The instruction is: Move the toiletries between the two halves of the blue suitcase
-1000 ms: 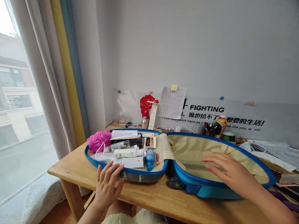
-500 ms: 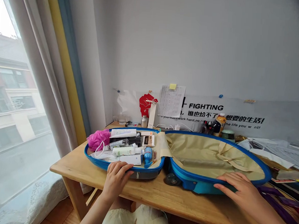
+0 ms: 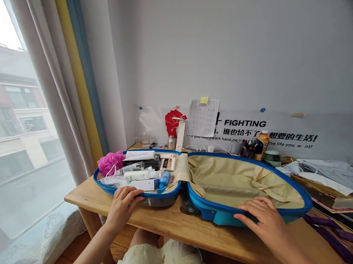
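An open blue hard-shell suitcase [image 3: 237,158] lay across the wooden desk [image 3: 188,230], a pink bath puff [image 3: 110,163] and white lotion bottle [image 3: 138,176] among the toiletries in its left half. The left hand [image 3: 122,206] rested on that half's near rim, fingers slightly spread and holding nothing, while the right hand [image 3: 262,217] lay on the other half's rim, fingers spread wide

The suitcase shell [image 3: 228,217] is hard blue plastic with a glossy finish, and its lining [image 3: 239,179] is matt beige cloth. The table [image 3: 206,233] is smooth pale wood with a light sheen. The bath puff [image 3: 110,163] is rough pink netting.
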The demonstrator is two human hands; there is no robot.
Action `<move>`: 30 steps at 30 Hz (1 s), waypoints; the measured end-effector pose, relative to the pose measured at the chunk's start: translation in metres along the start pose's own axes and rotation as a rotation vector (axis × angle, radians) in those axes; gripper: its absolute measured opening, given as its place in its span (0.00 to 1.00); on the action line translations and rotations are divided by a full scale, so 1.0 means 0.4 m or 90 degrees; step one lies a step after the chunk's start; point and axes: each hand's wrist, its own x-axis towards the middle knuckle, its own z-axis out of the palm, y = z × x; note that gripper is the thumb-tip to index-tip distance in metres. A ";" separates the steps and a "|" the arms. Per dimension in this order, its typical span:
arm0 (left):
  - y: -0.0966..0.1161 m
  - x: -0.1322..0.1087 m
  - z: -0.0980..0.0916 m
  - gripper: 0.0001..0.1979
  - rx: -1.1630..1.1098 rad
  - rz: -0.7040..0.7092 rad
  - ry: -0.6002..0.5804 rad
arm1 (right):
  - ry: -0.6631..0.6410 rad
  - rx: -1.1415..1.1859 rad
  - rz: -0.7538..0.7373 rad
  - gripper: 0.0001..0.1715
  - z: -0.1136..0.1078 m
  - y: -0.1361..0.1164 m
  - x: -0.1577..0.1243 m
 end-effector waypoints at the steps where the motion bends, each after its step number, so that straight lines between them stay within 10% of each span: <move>1: -0.016 -0.003 -0.008 0.14 -0.002 -0.012 -0.012 | 0.028 -0.001 -0.035 0.27 0.002 -0.021 0.008; 7: -0.125 -0.018 -0.063 0.15 -0.041 -0.071 -0.077 | 0.180 -0.031 -0.152 0.21 0.036 -0.151 0.047; 16: -0.235 -0.034 -0.116 0.23 -0.034 -0.164 -0.084 | 0.191 -0.008 -0.131 0.16 0.101 -0.280 0.067; 30: -0.248 0.051 -0.132 0.26 -0.040 -0.300 -0.118 | 0.428 -0.109 -0.030 0.24 0.139 0.064 -0.048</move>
